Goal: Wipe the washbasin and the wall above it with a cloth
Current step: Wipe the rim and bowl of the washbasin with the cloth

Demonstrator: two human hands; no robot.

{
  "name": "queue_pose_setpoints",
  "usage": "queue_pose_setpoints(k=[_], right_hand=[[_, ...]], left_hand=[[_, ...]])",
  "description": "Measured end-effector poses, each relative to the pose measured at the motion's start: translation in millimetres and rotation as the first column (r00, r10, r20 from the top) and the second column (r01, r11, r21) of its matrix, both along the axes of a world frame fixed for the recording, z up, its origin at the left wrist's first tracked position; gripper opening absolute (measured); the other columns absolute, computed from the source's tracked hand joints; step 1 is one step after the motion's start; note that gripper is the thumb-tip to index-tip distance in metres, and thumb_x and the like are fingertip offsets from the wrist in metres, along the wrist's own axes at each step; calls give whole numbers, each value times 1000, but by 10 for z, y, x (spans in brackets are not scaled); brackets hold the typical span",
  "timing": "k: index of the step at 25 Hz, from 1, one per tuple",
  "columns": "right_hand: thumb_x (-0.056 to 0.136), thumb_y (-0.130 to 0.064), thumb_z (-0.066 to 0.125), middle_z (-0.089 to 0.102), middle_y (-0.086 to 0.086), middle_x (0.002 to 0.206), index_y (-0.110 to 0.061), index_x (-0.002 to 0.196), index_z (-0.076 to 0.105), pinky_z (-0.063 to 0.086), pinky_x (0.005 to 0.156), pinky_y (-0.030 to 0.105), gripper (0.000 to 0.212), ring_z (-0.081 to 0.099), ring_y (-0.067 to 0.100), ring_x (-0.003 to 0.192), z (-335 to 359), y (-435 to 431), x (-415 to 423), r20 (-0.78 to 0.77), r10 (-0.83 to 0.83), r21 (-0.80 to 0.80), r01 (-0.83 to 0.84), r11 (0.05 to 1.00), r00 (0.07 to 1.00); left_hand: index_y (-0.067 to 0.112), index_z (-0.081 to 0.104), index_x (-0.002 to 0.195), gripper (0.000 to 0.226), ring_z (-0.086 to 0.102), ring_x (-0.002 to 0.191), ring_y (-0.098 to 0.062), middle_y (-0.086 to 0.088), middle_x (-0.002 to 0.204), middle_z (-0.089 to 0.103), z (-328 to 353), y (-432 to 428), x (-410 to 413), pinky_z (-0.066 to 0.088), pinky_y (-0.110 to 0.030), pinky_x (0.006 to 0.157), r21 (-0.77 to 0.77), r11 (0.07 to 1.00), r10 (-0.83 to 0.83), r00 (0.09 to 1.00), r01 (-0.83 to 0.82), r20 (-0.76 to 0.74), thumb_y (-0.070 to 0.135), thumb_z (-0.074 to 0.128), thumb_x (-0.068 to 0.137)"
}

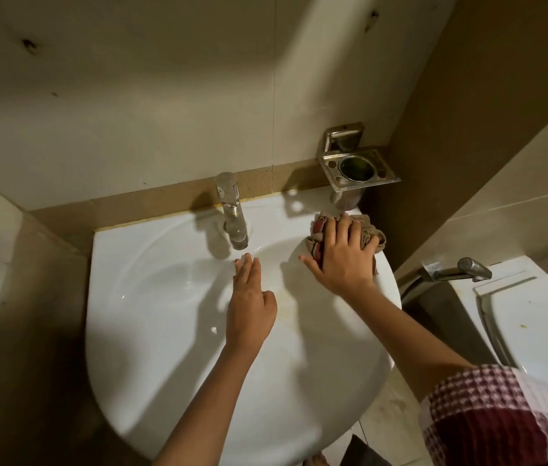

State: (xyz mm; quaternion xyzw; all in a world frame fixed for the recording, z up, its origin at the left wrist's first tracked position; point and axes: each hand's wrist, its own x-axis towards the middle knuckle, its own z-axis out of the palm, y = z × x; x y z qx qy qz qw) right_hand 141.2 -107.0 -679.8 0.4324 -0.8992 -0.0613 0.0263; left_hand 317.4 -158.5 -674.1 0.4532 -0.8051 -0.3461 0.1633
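Observation:
The white washbasin [151, 317] fills the middle of the view, with a chrome tap [232, 213] at its back edge. My right hand [343, 257] presses flat on a crumpled brown and red cloth [368, 235] at the basin's back right rim. My left hand [250, 304] hovers over the bowl just below the tap spout, fingers stretched forward and holding nothing. The beige tiled wall [131, 112] rises above the basin, with a few dark spots on it.
A metal tumbler holder [356, 166] is fixed to the wall right above the cloth. A white toilet [535, 317] stands at the right, with a hand sprayer [467, 269] beside it. A brown side wall [13, 297] closes in on the left.

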Motion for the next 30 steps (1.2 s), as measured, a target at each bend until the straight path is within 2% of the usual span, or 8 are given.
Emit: queue_pose_setpoints(k=[4,9,15,18,21,24,26,30], right_hand=[[81,-78,11,41,14,141,-12,139,33,27,102,60,91,36,35,128,106,-409,20,48,165,-57,-162,985,985],[88,-70,26,26,10,154,-12,145,28,23,104,61,81,28,32,136,69,-777,522,132,334,-130,-318,939,933],[81,-73,18,37,11,148,-13,144,32,28,101,60,88,35,34,131,-3,-625,232,62,454,-116,-446,888,889],[84,-70,29,39,16,144,-12,142,35,30,100,66,82,36,36,130,-328,-343,-18,-72,224,-169,-233,958,972],[87,-72,17,12,18,152,-10,145,13,8,100,68,85,11,38,138,-695,-377,415,196,48,-432,42,901,979],[81,-73,23,-10,24,155,-9,148,-10,-7,106,69,98,-12,40,142,-801,-677,965,604,31,-546,385,744,797],[76,-69,21,-17,21,155,-5,146,-10,-9,110,64,100,-16,34,144,-793,-775,1263,735,26,-513,531,674,677],[66,-74,15,-21,17,155,4,144,-17,-13,113,54,114,-18,29,145,-756,-903,1742,857,-21,-341,597,726,515]], left_hand=[[9,19,145,62,-1,146,-16,-1,157,10,-57,-102,144,22,-38,117,30,996,86,996,-85,-12,0,39,87],[6,19,144,64,-1,146,-20,-7,157,9,-126,-216,261,18,-38,118,-14,992,124,992,-125,-12,-4,41,85],[4,17,144,66,-2,146,-21,-7,157,6,-136,-191,422,18,-40,118,-35,994,108,994,-107,7,-7,39,83],[4,16,145,67,-3,145,-21,-7,157,6,-199,-218,547,22,-43,116,-48,991,129,991,-127,21,-8,38,83],[4,15,145,67,-4,145,-20,-7,157,5,-235,-208,599,20,-43,117,-25,990,139,990,-139,6,-9,37,83],[5,15,145,67,-9,140,-11,-7,157,5,-240,-240,683,15,-37,119,-49,988,144,989,-145,-16,-9,37,83],[4,16,144,67,-8,138,-10,-9,157,7,-248,-323,754,15,-36,119,-66,983,170,985,-171,-25,-10,39,82],[2,17,144,64,-2,145,-21,-10,157,9,-255,-382,818,8,-31,118,-38,979,203,979,-203,-3,-8,40,85]])
